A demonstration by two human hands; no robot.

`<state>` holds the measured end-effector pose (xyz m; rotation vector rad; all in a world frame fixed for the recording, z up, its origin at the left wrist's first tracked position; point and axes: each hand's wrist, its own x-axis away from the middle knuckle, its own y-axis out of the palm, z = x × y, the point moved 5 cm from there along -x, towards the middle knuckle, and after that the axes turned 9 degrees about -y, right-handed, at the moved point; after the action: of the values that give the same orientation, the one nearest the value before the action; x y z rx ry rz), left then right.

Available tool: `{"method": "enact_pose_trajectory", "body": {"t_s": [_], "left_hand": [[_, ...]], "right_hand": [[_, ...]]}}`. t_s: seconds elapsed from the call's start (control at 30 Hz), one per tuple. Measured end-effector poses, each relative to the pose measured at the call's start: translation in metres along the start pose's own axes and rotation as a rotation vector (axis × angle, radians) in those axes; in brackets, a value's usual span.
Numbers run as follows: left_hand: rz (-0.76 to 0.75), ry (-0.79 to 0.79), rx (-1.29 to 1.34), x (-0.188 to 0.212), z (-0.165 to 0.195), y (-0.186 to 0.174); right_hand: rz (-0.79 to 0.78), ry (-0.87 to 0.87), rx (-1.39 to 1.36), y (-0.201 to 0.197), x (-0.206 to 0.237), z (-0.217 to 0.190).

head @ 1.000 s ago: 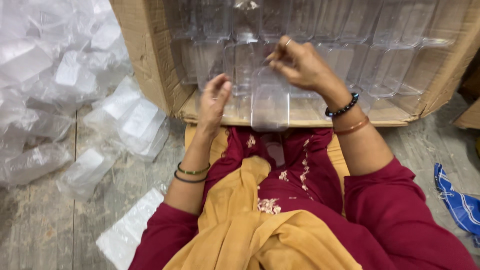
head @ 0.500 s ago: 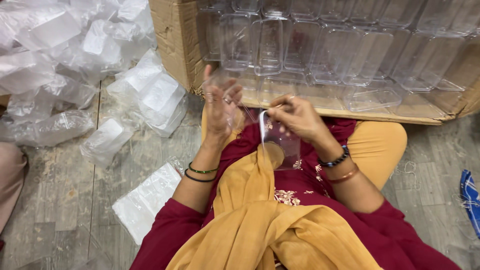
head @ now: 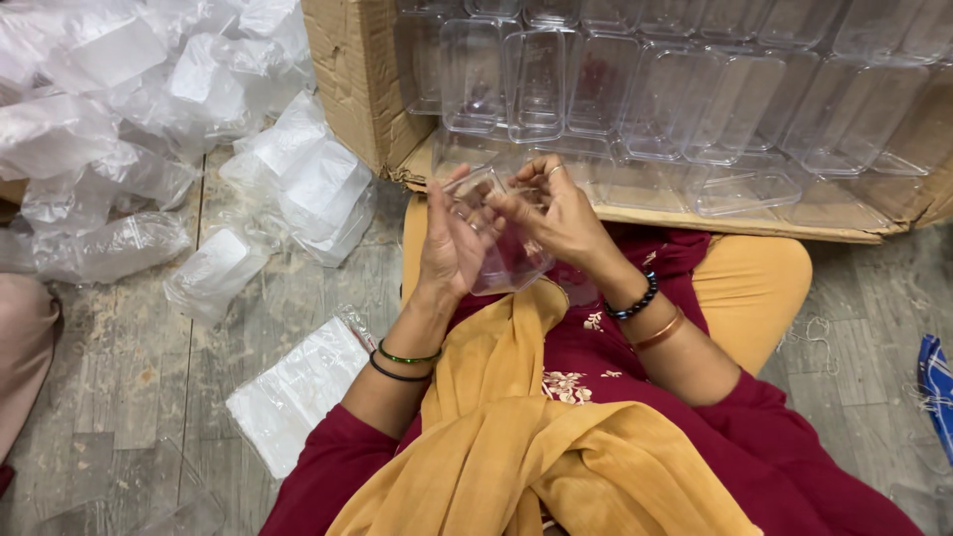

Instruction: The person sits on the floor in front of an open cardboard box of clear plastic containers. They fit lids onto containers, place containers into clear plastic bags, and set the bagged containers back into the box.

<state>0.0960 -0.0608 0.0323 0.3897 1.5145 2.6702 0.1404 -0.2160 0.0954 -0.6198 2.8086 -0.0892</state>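
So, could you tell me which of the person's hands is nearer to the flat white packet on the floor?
Left. The left hand is above the white packet; the right hand is farther away, across the clear container both hold.

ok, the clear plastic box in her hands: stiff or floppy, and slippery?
The clear box probably holds its shape: its walls look straight between the left hand and right hand. Likely light, since the walls look thin. Its glossy surface may be slippery, and a hard squeeze might dent or crack it.

You had even, soft light with faint shadows; glare flecked the clear plastic containers (head: 635, 89) at twelve o'clock, edges slightly stretched.
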Motion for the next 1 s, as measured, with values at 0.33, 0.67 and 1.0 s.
{"method": "enact_pose_trajectory", "body": {"t_s": [0.33,0.67,1.0], "left_hand": [[-0.011,0.359,-0.253,0.01,0.04,0.025],[-0.076,0.366,-0.313,0.024,0.036,0.035],[-0.049,0.426,-0.497,0.028,0.043,0.033]], "right_hand": [[0.07,-0.07,-0.214,0.008,0.014,-0.029],[0.078,-0.126,-0.434,0.012,0.02,-0.026],[-0.062,-0.058,-0.535,0.031,0.012,-0.021]]}}
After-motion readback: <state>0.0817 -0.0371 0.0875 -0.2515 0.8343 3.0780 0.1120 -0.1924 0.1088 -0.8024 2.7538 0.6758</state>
